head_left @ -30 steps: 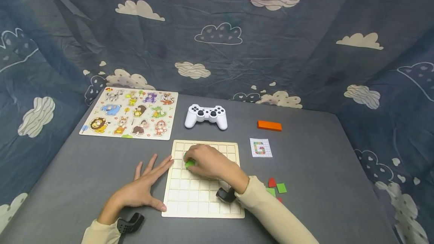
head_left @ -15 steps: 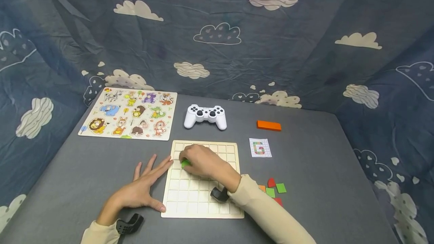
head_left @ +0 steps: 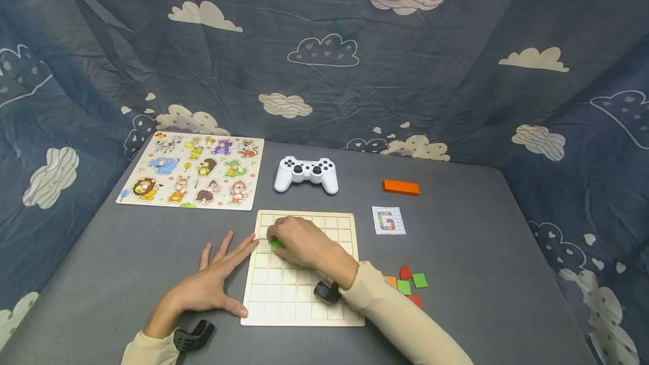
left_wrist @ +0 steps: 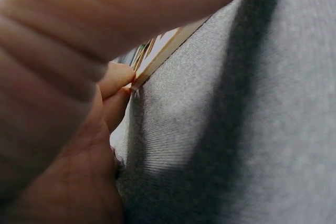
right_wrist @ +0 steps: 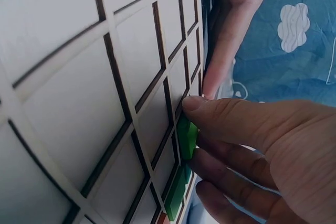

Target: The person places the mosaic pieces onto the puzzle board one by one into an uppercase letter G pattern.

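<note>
A pale wooden grid board (head_left: pixel 281 310) lies on the grey table. My left hand (head_left: pixel 215 281) is spread at its left edge, fingertips and thumb touching the rim; the left wrist view shows fingertips (left_wrist: pixel 122 77) against the board's side. Over the upper left cells, my right hand (head_left: pixel 304 241) pinches a green tile (right_wrist: pixel 187 138) between thumb and fingers. That tile stands tilted at a cell in the right wrist view. Beside it another green tile (right_wrist: pixel 176 195) sits on the board, with a sliver of a red-orange piece (right_wrist: pixel 163 217) below. From the head, my right hand hides most of these.
Right of the board lie green tiles (head_left: pixel 419 280), red pieces (head_left: pixel 405 272) and an orange tile (head_left: pixel 390 281), partly behind my right sleeve. A pattern card (head_left: pixel 389 221) and an orange block (head_left: pixel 401 187) are farther back. A white game controller (head_left: pixel 306 174) and an animal puzzle (head_left: pixel 192 170) stand behind the board.
My right hand has shifted slightly left over the board with the green tile, then stayed nearly still. My left hand keeps its place at the edge.
</note>
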Demonstrator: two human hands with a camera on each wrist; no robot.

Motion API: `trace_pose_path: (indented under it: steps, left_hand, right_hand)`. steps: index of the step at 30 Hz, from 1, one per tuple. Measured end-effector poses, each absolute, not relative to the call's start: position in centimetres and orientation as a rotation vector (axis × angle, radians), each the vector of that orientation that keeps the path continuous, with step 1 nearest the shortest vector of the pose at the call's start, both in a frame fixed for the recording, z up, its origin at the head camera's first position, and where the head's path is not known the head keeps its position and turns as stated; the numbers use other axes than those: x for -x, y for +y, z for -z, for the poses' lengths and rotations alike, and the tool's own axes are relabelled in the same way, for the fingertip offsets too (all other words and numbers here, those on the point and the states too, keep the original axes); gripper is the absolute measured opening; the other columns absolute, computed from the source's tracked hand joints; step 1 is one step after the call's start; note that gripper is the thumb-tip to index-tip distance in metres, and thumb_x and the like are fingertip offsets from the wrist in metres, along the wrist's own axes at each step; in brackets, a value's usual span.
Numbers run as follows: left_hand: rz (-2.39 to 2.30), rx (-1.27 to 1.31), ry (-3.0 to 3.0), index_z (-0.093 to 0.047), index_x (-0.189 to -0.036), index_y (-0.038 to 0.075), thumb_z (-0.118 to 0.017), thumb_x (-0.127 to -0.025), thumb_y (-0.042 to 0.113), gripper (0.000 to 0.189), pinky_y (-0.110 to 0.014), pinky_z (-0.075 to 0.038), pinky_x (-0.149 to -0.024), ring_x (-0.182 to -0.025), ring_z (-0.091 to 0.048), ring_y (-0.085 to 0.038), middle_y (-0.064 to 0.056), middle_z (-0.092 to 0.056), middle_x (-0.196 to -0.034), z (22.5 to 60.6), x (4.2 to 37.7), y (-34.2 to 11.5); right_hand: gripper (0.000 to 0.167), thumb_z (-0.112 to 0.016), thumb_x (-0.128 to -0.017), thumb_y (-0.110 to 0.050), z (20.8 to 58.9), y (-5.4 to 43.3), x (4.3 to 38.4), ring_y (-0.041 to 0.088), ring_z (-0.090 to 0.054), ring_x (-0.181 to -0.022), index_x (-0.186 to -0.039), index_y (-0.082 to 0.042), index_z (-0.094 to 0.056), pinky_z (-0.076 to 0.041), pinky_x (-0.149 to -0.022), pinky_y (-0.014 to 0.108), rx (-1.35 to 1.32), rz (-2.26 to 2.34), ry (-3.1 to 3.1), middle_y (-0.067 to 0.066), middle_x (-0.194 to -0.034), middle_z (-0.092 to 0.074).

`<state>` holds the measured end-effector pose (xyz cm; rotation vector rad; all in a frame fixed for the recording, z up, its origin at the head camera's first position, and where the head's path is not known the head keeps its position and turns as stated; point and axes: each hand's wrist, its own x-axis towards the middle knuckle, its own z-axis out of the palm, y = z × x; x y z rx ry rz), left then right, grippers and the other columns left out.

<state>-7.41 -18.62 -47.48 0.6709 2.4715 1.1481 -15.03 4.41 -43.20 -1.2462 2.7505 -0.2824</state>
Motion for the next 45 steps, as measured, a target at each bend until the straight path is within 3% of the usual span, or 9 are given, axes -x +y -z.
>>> trace_pose_path:
  steps: [18, 37, 45]
  left_hand:
    - [-1.143, -0.643, 2.477, -0.022, -0.161, 0.015, -0.091, -0.057, 0.052, 0.131, -0.073, 0.022, -0.105, -0.15, 0.016, -0.051, -0.012, -0.011, -0.169, 47.3, 7.2, -18.8]
    - [-1.138, -0.654, 2.476, -0.021, -0.161, 0.015, -0.092, -0.057, 0.051, 0.131, -0.073, 0.021, -0.104, -0.15, 0.016, -0.051, -0.012, -0.011, -0.169, 47.4, 7.5, -18.8]
    - [-1.142, -0.642, 2.463, -0.022, -0.161, 0.016, -0.092, -0.056, 0.052, 0.131, -0.072, 0.022, -0.105, -0.15, 0.017, -0.049, -0.011, -0.011, -0.169, 47.5, 7.5, -18.5]
  right_hand:
    - [0.024, -0.074, -0.085, -0.015, 41.5, 7.3, 14.4, 0.011, -0.069, -0.095, -0.109, -0.015, -0.076, -0.056, -0.084, 0.029, 1.21, 0.454, 2.734, -0.003, -0.104, -0.074]
    - [0.025, -0.079, -0.086, -0.022, 40.4, 19.6, 12.1, 0.017, -0.067, -0.086, -0.108, -0.01, -0.075, -0.055, -0.079, 0.033, 1.153, 0.688, 2.758, 0.0, -0.099, -0.074]
    - [0.027, -0.083, -0.083, -0.02, 41.6, 23.9, 10.6, 0.016, -0.069, -0.093, -0.107, -0.01, -0.073, -0.057, -0.085, 0.036, 1.053, 0.738, 2.752, -0.001, -0.103, -0.075]
